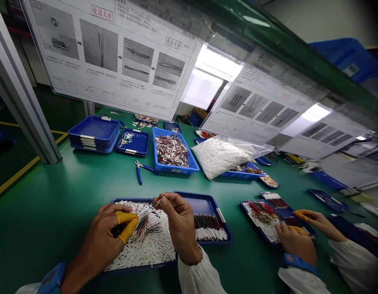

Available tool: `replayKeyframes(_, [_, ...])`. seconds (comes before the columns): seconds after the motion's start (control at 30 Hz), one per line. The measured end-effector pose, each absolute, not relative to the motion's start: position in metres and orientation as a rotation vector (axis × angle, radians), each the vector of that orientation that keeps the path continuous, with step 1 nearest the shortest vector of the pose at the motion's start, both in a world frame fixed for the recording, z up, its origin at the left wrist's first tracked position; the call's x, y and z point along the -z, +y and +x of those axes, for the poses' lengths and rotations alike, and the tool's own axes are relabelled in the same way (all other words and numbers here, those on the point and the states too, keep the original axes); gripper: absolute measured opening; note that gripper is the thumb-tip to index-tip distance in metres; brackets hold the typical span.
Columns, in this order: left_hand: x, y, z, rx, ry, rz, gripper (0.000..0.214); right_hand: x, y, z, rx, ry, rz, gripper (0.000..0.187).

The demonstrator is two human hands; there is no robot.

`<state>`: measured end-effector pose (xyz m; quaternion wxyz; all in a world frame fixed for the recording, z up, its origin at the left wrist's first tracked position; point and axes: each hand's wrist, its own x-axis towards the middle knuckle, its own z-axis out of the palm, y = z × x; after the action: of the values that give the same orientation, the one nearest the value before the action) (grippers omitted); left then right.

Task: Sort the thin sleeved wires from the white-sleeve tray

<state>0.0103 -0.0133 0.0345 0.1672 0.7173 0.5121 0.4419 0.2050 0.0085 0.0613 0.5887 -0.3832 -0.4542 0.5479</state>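
Green bench [54, 204] under instruction sheets [115, 53]; left hand [106, 232] clamps wires [145, 227], right hand [178, 220] pinches, seemingly, a white sleeve [158, 201].

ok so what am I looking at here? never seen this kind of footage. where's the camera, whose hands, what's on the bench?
No machine here: one camera sits on a person's head and looks down at their own bare hands, which is why the picture is wide and bent. The left hand, with yellow fingertip covers, grips a bundle of thin wires. The right hand pinches a small white piece, probably a tube, at its fingertips. Both are over a blue tray heaped with white tubes. The next tray holds a row of wires with white ends. Further back on the green table are blue cutters, a bin of red and green wires, a bag of tubes and stacked trays. Printed sheets hang above. The hands at the right edge are a co-worker's.
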Motion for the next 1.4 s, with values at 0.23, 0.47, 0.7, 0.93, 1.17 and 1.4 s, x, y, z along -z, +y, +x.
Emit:
replayKeyframes(0.23, [-0.035,-0.012,0.010,-1.270,1.469,2.060,0.022,-0.064,0.007,0.205,-1.311,-1.082,-0.890,0.015])
replayKeyframes(0.47, [-0.038,-0.015,0.009,-1.274,1.469,2.011,0.014,-0.065,0.008,0.205,-1.320,-1.073,-0.894,0.017])
replayKeyframes(0.7, [-0.034,-0.013,0.009,-1.306,1.459,2.017,0.013,-0.063,0.007,0.204,-1.310,-1.117,-0.939,0.024])
replayKeyframes(0.93, [-0.034,-0.014,0.009,-1.287,1.464,2.037,0.015,-0.060,0.009,0.206,-1.250,-1.070,-0.957,0.021])
replayKeyframes(1.17, [-0.029,-0.014,0.009,-1.221,1.392,2.196,0.012,-0.052,0.010,0.205,-1.269,-0.972,-0.911,0.021])
replayKeyframes(1.4, [-0.028,-0.017,0.010,-1.169,1.360,2.247,0.013,-0.059,0.007,0.203,-1.305,-1.023,-0.903,0.021])
